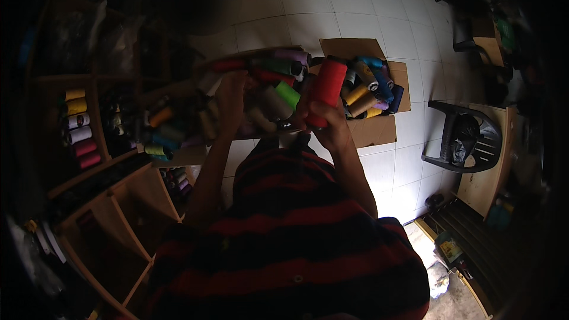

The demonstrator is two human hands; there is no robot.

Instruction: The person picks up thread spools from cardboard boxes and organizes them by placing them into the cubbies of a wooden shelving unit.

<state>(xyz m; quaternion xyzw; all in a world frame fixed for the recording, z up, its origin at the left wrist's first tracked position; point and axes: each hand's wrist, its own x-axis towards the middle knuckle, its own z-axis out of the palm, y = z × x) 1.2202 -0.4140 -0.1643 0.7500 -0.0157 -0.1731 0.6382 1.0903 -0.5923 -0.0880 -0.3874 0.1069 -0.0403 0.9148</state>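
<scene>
In my right hand (330, 123) is a large red cone of thread (329, 80), upright, with my fingers wrapped round its lower part. My left hand (231, 98) reaches over a heap of thread cones in front of me. Its fingers are dim and blurred, so any grip is hidden. Between the hands lie a bright green cone (288, 95) and a grey-brown cone (275, 104). Beyond them rest a dark green cone (283, 66) and a lilac cone (294, 56).
An open cardboard box (379, 129) of mixed thread cones stands on the tiled floor at right. Wooden shelves (98, 101) hold more cones at left, above a divided wooden unit (133, 225). A dark plastic chair (435, 136) stands farther right beside a wooden desk (501, 166).
</scene>
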